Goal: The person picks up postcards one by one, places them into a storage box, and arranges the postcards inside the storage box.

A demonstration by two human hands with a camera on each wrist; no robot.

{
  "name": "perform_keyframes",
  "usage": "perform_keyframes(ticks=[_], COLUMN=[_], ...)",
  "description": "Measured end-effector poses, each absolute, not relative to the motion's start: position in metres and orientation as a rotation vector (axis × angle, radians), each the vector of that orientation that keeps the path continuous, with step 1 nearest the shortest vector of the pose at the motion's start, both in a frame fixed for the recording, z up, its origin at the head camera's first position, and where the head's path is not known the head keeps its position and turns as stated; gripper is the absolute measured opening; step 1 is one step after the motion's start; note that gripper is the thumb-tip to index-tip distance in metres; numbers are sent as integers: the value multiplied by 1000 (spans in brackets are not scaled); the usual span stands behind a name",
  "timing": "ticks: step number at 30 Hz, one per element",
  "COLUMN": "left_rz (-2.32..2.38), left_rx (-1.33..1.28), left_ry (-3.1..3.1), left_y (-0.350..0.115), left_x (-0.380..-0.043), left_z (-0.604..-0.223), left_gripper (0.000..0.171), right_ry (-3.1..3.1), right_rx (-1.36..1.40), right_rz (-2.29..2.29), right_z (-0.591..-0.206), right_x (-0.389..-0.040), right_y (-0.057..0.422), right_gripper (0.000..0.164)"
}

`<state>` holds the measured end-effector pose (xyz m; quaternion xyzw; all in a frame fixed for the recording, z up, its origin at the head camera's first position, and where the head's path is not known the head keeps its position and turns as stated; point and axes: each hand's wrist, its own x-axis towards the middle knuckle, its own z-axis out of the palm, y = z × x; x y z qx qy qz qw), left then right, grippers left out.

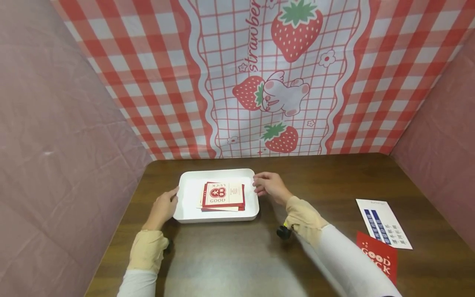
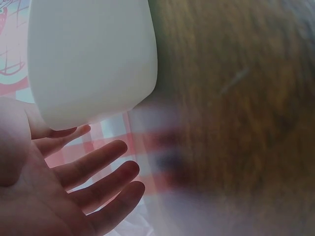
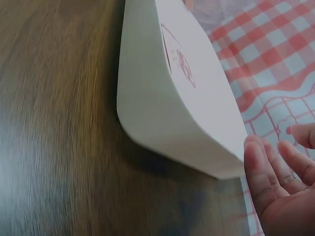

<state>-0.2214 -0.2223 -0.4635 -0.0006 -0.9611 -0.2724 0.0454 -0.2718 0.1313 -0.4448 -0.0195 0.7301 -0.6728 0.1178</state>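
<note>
A white tray (image 1: 191, 196) lies on the brown table, carrying a small stack of red and cream "GOOD LUCK" cards (image 1: 222, 194). At its left edge is my left hand (image 1: 165, 206), thumb and forefinger right at the rim. In the left wrist view the other fingers (image 2: 108, 164) are spread and nearly straight beside the tray wall (image 2: 93, 64). My right hand (image 1: 272, 186) is at the tray's right edge. Its fingers (image 3: 261, 167) are loosely bent, fingertips close to the tray corner, as the right wrist view shows.
On the table's right side lie a white card with blue strips (image 1: 384, 222) and a red "GOOD LUCK" card (image 1: 378, 255), partly hidden by my right sleeve. A red-checked strawberry cloth (image 1: 174, 82) hangs behind the table, with pink cloth (image 1: 74, 165) at both sides.
</note>
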Motion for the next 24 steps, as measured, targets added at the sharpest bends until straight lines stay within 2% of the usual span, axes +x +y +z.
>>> perform_keyframes(ticks=[12, 17, 24], left_rz=[-848, -849, -846], left_rx=[10, 7, 2], left_ry=[-2941, -2945, -2949], left_y=[-221, -220, -221], left_x=[-220, -220, -220], left_z=[-461, -460, -462], left_gripper=[42, 42, 42], right_ry=[2209, 2215, 2395], right_rx=[-100, -169, -352], right_rz=[-1899, -1885, -1641], right_z=[-435, -429, -417], right_x=[-267, -266, -263], right_y=[161, 175, 205], right_gripper=[36, 32, 37])
